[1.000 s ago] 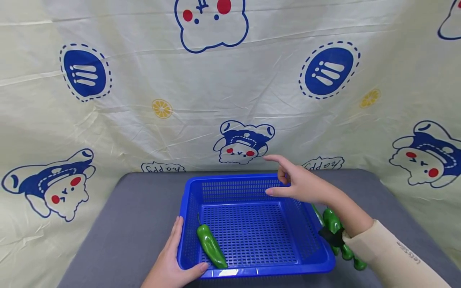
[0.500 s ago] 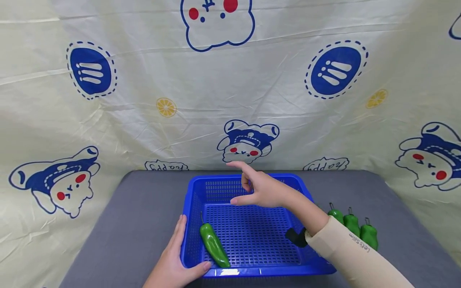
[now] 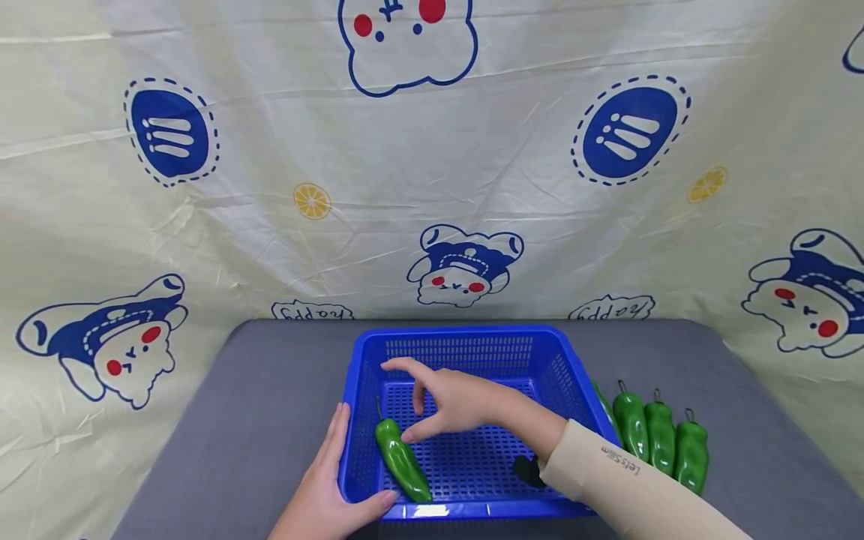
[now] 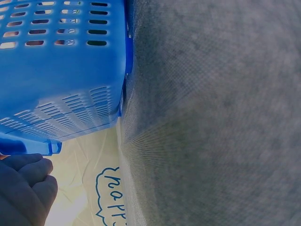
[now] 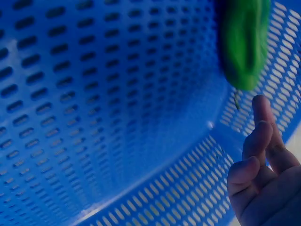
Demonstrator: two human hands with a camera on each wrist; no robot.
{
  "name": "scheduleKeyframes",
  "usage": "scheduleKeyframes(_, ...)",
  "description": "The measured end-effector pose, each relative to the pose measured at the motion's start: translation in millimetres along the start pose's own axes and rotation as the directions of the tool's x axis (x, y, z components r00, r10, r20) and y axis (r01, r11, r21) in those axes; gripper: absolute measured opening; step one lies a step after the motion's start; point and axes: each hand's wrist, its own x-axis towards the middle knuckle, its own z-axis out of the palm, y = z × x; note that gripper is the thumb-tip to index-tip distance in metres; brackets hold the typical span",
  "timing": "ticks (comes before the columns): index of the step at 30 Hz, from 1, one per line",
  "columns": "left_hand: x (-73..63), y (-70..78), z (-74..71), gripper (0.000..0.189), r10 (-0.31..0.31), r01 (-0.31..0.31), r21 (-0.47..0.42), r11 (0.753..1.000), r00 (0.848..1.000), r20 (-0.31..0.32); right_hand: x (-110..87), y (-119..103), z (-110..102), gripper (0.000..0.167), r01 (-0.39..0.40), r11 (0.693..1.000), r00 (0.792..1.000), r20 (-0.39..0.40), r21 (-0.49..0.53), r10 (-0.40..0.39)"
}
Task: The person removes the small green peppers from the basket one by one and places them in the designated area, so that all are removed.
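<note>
A blue plastic basket [image 3: 459, 510] with perforated walls stands on the grey surface. My left hand [image 3: 317, 480] holds its near left corner, thumb over the front rim and fingers along the outer left wall. Inside, against the left side, lies one glossy green pepper [image 3: 405, 465], its stem pointing away from me. My right hand [image 3: 459, 401] is inside the basket's outline, thumb and index finger spread wide, nothing held; its thumb tip overlaps the pepper in the head view. In the right wrist view, a fingertip is just below the stem end of the pepper [image 5: 244, 42].
Several more green peppers [image 3: 661, 435] lie side by side to the right of the basket, partly behind the right sleeve [image 3: 628, 480]. A printed pale cloth [image 3: 364, 255] hangs behind the grey surface [image 3: 256, 405]. A black strap [image 3: 528, 471] sits at the right wrist.
My right hand has moved left and down, from above the basket's right side to beside the pepper. The peppers at the right have come into fuller view. My left hand stays at the corner.
</note>
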Motion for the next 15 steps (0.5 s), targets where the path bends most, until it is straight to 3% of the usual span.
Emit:
scheduleKeyframes(8,0.3,1.2,0.4,0.121,0.004,-0.004,0.039,0.999,1.000,-0.006,9.9,5.6,24.4,0.086,0.014,0.999,0.983,0.181,-0.052,-0.005)
scheduleKeyframes(12,0.3,0.2,1.3,0.120,0.012,-0.012,0.035,0.999,1.000,-0.011,14.2,5.1,38.4,0.089,-0.007,0.988,0.980,0.196,-0.155,0.038)
scheduleKeyframes(15,-0.1,-0.7,1.9,0.120,0.011,-0.011,0.028,1.000,1.000,-0.020,17.4,2.0,48.8,0.094,-0.022,0.964,0.984,0.162,-0.264,0.067)
